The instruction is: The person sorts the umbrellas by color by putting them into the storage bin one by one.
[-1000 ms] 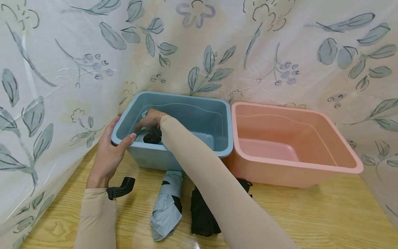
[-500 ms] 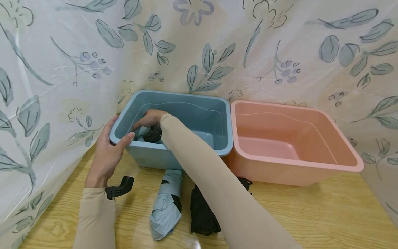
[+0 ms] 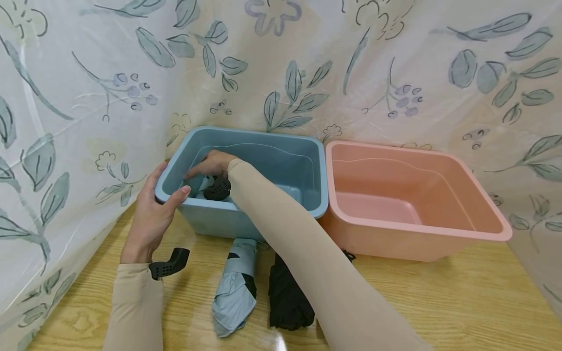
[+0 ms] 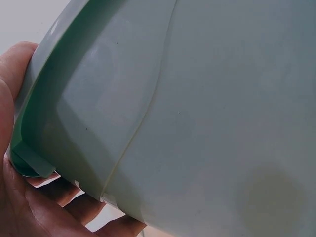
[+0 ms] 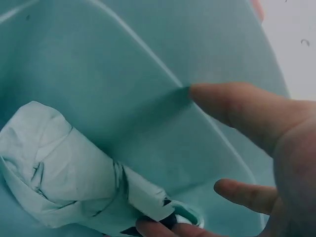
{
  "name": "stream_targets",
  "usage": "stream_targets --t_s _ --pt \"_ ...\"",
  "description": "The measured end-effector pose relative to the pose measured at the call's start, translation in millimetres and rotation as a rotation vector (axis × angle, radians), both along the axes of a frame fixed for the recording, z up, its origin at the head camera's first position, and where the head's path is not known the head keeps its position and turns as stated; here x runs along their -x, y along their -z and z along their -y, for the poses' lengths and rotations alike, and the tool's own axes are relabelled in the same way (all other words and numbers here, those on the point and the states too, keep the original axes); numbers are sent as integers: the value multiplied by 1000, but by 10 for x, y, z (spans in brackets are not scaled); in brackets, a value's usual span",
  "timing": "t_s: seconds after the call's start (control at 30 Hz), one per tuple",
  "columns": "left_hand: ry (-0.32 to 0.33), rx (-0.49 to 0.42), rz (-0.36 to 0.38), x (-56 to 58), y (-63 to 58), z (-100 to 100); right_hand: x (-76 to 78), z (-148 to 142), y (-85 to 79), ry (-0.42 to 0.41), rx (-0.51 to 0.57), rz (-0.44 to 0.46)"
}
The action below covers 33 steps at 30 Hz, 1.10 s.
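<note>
A blue plastic bin [image 3: 228, 223] stands on the wooden surface, and my left hand [image 3: 151, 214] grips its left front corner, thumb over the rim and fingers beneath the outer side. My right hand [image 3: 212, 165] reaches inside the bin's left end. In the right wrist view, a folded light blue umbrella [image 5: 74, 168] lies in the bin, wrapped with a strap. The right hand's fingers are spread; one fingertip is at the bin wall and another is close to the umbrella's strap end, where contact is unclear.
To the right stands a pink bin [image 3: 395, 243] touching or nearly touching the blue one. In front lie another folded light blue umbrella [image 3: 234, 292] and a black folded umbrella [image 3: 287, 297], partly behind the right forearm. A floral sheet [image 3: 281, 63] hangs behind.
The right hand has let go of the light blue umbrella in the bin, and its fingers have spread. The left hand stays on the corner.
</note>
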State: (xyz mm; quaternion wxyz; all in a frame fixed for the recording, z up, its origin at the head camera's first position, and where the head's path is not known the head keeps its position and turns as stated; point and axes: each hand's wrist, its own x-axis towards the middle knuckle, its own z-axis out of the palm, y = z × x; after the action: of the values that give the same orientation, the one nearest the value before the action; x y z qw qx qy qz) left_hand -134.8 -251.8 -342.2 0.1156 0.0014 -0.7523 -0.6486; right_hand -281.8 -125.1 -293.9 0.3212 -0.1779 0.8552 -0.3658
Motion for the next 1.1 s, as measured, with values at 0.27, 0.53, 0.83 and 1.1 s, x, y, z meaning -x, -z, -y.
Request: stream_targets --t_s 0.27,0.53,0.83,1.1 --pt "-2 -3 28 -11 10 -1 -43 -140 -139 -38 24 48" --pt "-10 28 44 -44 35 -3 -173 -456 -386 -58 9 30" --pt "-21 43 52 -42 33 22 -524 -963 -621 -66 211 -35" --pt "-30 58 55 -36 6 20 -1003 -1610 -638 -76 359 -103"
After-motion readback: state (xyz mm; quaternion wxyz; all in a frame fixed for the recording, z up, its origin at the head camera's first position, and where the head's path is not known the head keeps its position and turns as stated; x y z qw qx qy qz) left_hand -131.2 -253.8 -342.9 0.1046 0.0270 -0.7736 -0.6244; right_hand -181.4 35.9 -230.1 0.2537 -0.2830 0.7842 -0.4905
